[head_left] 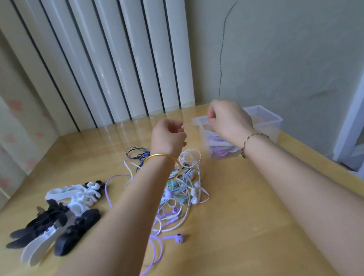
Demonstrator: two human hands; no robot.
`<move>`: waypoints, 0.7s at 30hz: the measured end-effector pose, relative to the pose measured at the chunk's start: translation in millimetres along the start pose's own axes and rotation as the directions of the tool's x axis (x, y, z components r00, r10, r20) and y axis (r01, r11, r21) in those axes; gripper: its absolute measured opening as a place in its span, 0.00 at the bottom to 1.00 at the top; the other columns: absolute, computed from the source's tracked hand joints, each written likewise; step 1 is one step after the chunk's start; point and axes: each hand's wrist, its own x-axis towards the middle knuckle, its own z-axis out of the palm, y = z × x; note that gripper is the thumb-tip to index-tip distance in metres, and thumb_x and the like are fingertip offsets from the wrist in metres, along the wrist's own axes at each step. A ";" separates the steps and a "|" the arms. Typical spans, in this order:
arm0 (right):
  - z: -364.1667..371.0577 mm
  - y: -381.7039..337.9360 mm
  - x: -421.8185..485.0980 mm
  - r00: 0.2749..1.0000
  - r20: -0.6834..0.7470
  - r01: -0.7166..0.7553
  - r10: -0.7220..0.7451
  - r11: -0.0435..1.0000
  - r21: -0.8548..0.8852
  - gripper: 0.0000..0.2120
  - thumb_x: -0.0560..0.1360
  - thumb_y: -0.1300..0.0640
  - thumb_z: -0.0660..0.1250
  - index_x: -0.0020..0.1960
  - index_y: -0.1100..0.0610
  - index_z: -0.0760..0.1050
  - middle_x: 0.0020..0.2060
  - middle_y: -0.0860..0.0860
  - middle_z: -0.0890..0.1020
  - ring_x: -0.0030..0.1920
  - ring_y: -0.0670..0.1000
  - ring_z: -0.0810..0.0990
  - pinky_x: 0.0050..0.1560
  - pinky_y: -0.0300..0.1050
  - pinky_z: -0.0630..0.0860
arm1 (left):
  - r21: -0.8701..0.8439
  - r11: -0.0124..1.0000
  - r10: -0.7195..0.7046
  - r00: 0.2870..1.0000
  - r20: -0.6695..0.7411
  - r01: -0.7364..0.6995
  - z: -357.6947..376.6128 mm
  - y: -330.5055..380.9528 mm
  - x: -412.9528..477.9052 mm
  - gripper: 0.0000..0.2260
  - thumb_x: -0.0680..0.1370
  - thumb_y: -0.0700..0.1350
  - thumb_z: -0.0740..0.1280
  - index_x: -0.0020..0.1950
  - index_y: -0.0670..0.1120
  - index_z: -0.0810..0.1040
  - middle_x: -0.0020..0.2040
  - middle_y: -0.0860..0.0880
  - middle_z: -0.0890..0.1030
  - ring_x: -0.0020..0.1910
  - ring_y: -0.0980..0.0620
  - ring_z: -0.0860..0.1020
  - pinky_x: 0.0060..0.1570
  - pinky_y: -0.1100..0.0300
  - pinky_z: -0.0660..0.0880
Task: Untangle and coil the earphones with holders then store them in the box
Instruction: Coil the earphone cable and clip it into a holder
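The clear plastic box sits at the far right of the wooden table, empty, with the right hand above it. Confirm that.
Not empty. The head view shows a coiled purple earphone cable inside the clear plastic box. The rest holds: the box sits at the far right of the wooden table, with the right hand above it.

Left hand [169, 137] and right hand [228, 119] raised, fingers loosely curled.

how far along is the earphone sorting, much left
Early on. Done: one purple coil already lies in the clear box. In hand: nothing clearly; the right hand hovers over the box, the left hand over the earphone tangle. Left: that whole tangle, plus the black and white holders lying unused.
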 end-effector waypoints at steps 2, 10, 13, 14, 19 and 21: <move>0.7 -11.0 -37.0 0.999 0.001 0.050 -0.051 0.987 0.153 0.08 0.74 0.63 0.60 0.45 0.51 0.74 0.46 0.51 0.80 0.49 0.57 0.77 0.45 0.46 0.73 | -0.027 1.000 0.006 0.999 0.041 -0.005 -21.7 1.7 -20.3 0.11 0.74 0.26 0.61 0.49 0.41 0.73 0.39 0.48 0.74 0.35 0.53 0.75 0.31 0.67 0.75; 32.4 -37.9 -119.1 0.981 0.181 -0.027 -0.068 0.879 0.476 0.16 0.73 0.67 0.65 0.35 0.47 0.70 0.32 0.46 0.76 0.40 0.56 0.82 0.43 0.50 0.79 | 0.434 0.883 0.238 0.967 -0.085 -0.179 -92.2 -7.8 -71.2 0.10 0.72 0.31 0.63 0.45 0.45 0.78 0.38 0.52 0.76 0.39 0.52 0.74 0.41 0.61 0.70; 40.2 -53.1 -133.4 0.982 0.157 -0.007 -0.104 0.814 0.580 0.16 0.73 0.69 0.64 0.37 0.48 0.70 0.32 0.49 0.77 0.34 0.53 0.82 0.37 0.49 0.78 | 0.558 0.827 0.210 0.960 -0.183 -0.074 -114.3 -19.6 -79.2 0.09 0.72 0.35 0.65 0.49 0.46 0.77 0.44 0.48 0.76 0.49 0.46 0.75 0.48 0.58 0.72; 44.1 -57.9 -139.0 0.984 0.141 -0.002 -0.107 0.793 0.610 0.16 0.73 0.69 0.63 0.37 0.48 0.71 0.32 0.49 0.77 0.32 0.51 0.81 0.35 0.46 0.77 | 0.567 0.823 0.165 0.961 -0.223 -0.010 -120.4 -27.2 -81.8 0.09 0.73 0.38 0.66 0.51 0.46 0.75 0.50 0.45 0.76 0.53 0.43 0.74 0.53 0.55 0.72; 53.5 -62.4 -151.3 0.997 -0.007 0.064 -0.083 0.703 0.708 0.18 0.75 0.69 0.60 0.39 0.45 0.70 0.36 0.52 0.79 0.30 0.48 0.79 0.34 0.41 0.74 | 0.518 0.851 0.035 0.977 -0.212 0.082 -122.2 -55.2 -90.9 0.21 0.73 0.47 0.71 0.62 0.40 0.72 0.58 0.40 0.76 0.57 0.42 0.74 0.59 0.51 0.71; 53.4 -58.7 -153.4 0.996 -0.039 0.085 -0.080 0.713 0.696 0.19 0.75 0.69 0.60 0.39 0.44 0.70 0.38 0.54 0.80 0.33 0.50 0.80 0.36 0.46 0.77 | 0.493 0.867 0.047 0.974 -0.223 0.071 -118.5 -59.0 -91.2 0.22 0.73 0.45 0.71 0.64 0.40 0.71 0.60 0.40 0.75 0.57 0.42 0.74 0.58 0.53 0.71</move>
